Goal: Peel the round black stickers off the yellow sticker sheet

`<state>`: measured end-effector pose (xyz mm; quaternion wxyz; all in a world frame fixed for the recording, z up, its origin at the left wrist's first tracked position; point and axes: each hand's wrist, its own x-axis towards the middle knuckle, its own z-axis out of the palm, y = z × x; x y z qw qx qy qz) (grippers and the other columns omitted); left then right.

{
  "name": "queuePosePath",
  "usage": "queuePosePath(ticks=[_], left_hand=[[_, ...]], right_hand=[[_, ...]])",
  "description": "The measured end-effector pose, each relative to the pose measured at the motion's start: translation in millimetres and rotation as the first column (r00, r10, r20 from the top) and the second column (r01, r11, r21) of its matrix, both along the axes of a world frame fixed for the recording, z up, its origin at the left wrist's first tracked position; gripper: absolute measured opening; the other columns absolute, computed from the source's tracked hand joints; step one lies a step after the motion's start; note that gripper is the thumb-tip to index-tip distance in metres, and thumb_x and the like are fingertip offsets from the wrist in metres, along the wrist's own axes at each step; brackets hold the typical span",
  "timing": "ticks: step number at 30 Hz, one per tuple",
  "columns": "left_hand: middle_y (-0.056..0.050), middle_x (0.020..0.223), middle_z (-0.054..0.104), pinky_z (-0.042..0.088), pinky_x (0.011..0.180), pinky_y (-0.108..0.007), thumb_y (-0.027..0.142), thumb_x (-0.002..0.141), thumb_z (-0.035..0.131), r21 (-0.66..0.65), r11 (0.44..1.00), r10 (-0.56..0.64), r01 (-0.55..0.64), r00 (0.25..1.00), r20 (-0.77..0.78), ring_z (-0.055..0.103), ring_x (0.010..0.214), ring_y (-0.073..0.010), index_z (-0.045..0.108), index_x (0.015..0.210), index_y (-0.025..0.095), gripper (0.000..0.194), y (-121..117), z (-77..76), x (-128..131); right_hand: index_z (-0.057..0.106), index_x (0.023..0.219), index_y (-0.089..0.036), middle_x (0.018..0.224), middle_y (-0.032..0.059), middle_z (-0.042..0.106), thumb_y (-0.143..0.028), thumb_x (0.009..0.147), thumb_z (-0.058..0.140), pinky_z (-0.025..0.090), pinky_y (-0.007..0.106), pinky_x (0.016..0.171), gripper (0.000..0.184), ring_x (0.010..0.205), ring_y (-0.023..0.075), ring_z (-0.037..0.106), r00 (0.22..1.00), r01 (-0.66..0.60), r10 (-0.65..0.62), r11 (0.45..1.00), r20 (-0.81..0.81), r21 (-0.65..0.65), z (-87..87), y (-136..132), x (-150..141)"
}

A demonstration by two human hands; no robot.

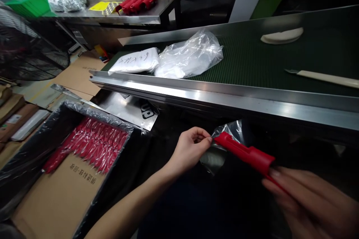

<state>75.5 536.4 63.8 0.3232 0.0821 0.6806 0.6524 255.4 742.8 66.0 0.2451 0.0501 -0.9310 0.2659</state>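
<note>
Your left hand (193,146) pinches the edge of a clear plastic bag (214,160) between thumb and forefinger. Your right hand (311,194), blurred, has its fingers closed on the near end of a red plastic part (246,153), held below the conveyor (241,65), its far end at the bag.

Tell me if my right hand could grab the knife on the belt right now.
Probably not straight away: the right hand is holding a red part, and the metal rail lies between that hand and the knife.
</note>
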Motion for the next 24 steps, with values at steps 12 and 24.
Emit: queuePosePath(ticks=[12, 24], left_hand=[[-0.004, 0.084, 0.06, 0.041, 0.072, -0.024, 0.031, 0.085, 0.064, 0.089, 0.996, 0.008, -0.005, 0.999, -0.033, 0.053, 0.078, -0.0138, 0.065, 0.084, 0.014, 0.018, -8.2, 4.4, 15.6], [-0.005, 0.09, 0.061, 0.043, 0.079, -0.028, 0.027, 0.093, 0.054, 0.046, 0.994, 0.11, -0.101, 0.954, -0.279, 0.055, 0.084, -0.0159, 0.062, 0.089, 0.017, 0.013, -17.5, 0.5, 40.1]], right_hand=[[0.06, 0.126, -0.025, 0.112, 0.003, 0.07, -0.017, 0.092, 0.056, 0.057, 0.033, 0.081, 0.035, 0.097, 0.0208, 0.068, 0.979, -0.203, 0.196, 0.938, 0.052, 0.281, 1.1, -28.5, -16.3], [0.057, 0.128, -0.025, 0.115, 0.0056, 0.064, -0.014, 0.089, 0.06, 0.054, 0.033, 0.083, 0.041, 0.102, 0.0218, 0.064, 0.997, -0.079, 0.078, 0.995, 0.019, 0.053, -12.7, -58.3, -35.5]])
